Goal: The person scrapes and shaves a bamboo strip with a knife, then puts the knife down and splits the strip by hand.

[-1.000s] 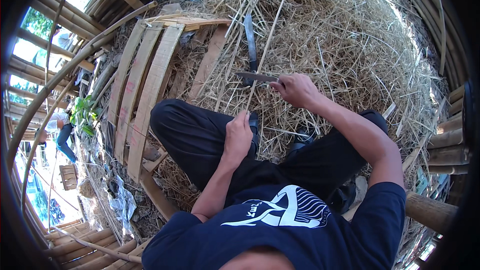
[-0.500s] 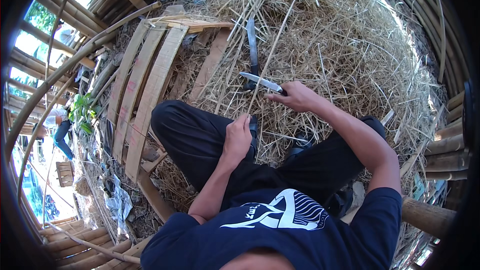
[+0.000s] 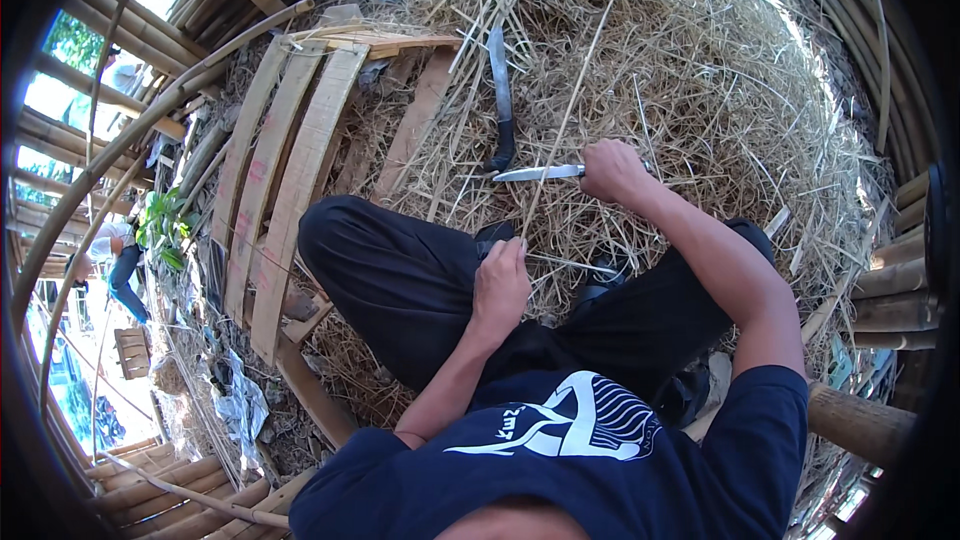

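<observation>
Right hand gripping knife — machete, straw nearby

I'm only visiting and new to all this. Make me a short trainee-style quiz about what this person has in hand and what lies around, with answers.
1. What does the right hand grip?
A) a hammer
B) a short knife
C) a coil of rope

2. True or false: the left hand holds the near end of a thin pale strip.

3. Fill in the blank: the long dark-handled blade that neither hand holds is lying on ____.

Key:
1. B
2. True
3. straw
</observation>
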Motion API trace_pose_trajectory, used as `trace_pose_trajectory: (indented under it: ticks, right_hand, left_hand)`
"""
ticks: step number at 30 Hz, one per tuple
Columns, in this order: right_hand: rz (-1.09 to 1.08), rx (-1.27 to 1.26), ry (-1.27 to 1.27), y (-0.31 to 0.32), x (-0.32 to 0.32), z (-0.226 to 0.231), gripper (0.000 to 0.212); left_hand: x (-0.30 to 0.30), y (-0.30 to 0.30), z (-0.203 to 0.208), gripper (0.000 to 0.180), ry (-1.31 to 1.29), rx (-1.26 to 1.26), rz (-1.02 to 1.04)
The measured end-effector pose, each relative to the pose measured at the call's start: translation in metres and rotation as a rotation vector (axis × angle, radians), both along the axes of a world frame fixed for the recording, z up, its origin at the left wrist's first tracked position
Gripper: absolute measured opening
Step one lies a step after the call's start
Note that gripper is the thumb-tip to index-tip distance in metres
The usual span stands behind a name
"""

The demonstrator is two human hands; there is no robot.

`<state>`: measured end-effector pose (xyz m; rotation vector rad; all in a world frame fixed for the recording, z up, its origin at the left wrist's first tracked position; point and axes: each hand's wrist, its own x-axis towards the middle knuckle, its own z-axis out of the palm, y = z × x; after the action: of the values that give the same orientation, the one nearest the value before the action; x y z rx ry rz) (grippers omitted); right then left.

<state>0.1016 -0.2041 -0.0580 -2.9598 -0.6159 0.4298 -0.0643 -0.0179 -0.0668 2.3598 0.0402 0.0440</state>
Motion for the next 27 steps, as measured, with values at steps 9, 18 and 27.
trace_pose_trajectory:
  ticks: [9, 18, 27]
  right_hand:
    - [0.011, -0.082, -0.025, -0.014, -0.001, -0.033, 0.018]
    - [-0.707, -0.140, -0.158, -0.117, 0.072, 0.003, 0.031]
    - [-0.286, 0.333, 0.227, 0.021, 0.008, 0.027, 0.036]
  left_hand:
    - [-0.005, -0.011, -0.031, 0.021, 0.045, -0.237, 0.013]
    - [-0.036, 0.007, -0.035, 0.018, 0.048, -0.301, 0.026]
    - [-0.012, 0.009, -0.002, 0.023, 0.260, -0.398, 0.039]
